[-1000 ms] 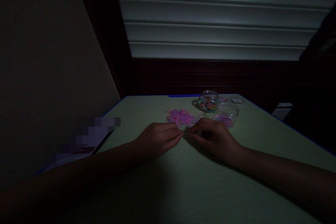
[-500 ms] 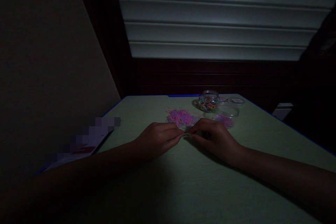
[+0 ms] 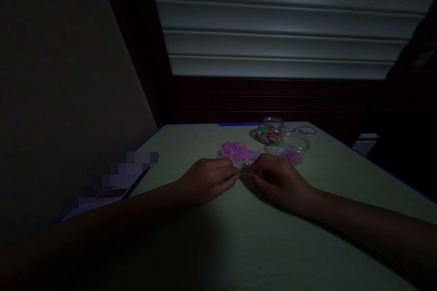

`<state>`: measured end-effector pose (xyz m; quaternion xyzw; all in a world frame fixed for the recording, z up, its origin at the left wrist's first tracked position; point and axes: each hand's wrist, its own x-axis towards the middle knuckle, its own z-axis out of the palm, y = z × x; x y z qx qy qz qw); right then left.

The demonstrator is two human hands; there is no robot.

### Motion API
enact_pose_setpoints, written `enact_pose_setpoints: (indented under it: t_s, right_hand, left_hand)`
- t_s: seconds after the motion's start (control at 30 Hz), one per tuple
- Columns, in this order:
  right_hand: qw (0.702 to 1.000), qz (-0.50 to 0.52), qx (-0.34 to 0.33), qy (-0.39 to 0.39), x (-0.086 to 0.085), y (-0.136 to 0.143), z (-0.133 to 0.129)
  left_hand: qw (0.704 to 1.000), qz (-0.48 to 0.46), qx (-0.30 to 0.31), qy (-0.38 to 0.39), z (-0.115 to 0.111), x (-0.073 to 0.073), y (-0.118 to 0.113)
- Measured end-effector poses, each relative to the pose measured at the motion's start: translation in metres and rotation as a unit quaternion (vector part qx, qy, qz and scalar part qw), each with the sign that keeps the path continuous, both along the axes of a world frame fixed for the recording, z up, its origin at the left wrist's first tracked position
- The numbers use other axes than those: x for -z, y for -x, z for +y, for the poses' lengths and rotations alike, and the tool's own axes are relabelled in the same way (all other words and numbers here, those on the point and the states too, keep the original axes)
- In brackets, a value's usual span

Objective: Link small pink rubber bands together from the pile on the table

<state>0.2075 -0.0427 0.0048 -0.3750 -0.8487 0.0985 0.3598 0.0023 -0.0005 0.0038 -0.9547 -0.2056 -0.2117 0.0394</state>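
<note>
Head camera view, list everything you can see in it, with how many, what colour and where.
Table: one, pale green, blue edge, centre
Strand pile: one, mostly pink and purple, mid-table
Jar: one, clear, multicoloured bands inside, far side
Tub: one, clear, pink contents, right of pile
Lid: one, clear, far right corner
Thin strand: apparently one, pale, nearest the pile
Slatted panel: one, grey, behind
Printed item: one, whitish, left edge, blurred
Left hand: one, bare, pinching strand
Right hand: one, bare, pinching strand
</note>
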Motion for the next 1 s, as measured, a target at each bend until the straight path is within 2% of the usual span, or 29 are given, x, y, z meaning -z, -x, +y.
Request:
enact_pose_setpoints:
  t_s: [0.13,0.27,0.4,0.5,0.6,0.7,0.77,0.87,1.0]
  right_hand:
    - [0.996,-0.077,0.010,-0.039,0.000,-0.002,-0.001]
    - [0.976,-0.183,0.028,-0.116,0.003,-0.004,0.000]
    - [0.926,-0.308,0.037,-0.213,-0.003,-0.008,-0.001]
    - [0.883,-0.382,0.057,-0.268,-0.018,-0.015,-0.002]
    - [0.870,-0.385,0.160,-0.263,-0.039,-0.029,-0.001]
    - [0.858,-0.374,0.288,-0.205,-0.055,-0.047,0.003]
    - [0.845,-0.370,0.346,-0.170,-0.061,-0.059,0.005]
    - [0.833,-0.371,0.390,-0.125,-0.065,-0.072,0.009]
    - [0.834,-0.367,0.400,-0.105,-0.064,-0.077,0.012]
  left_hand:
    - [1.000,0.003,-0.001,-0.005,0.001,0.002,0.000]
    - [1.000,-0.004,0.001,-0.006,0.003,0.004,0.000]
    - [1.000,-0.005,0.010,-0.002,0.003,0.004,0.001]
    - [1.000,0.001,0.001,0.001,0.003,0.003,0.002]
    - [1.000,0.011,-0.006,-0.002,0.003,0.003,0.002]
    - [1.000,0.016,-0.009,-0.004,0.003,0.003,0.001]
    - [1.000,0.016,-0.012,-0.006,0.002,0.003,0.000]
    - [1.000,0.015,-0.013,-0.008,0.002,0.002,0.000]
    - [1.000,0.017,-0.012,-0.001,0.003,0.002,0.001]
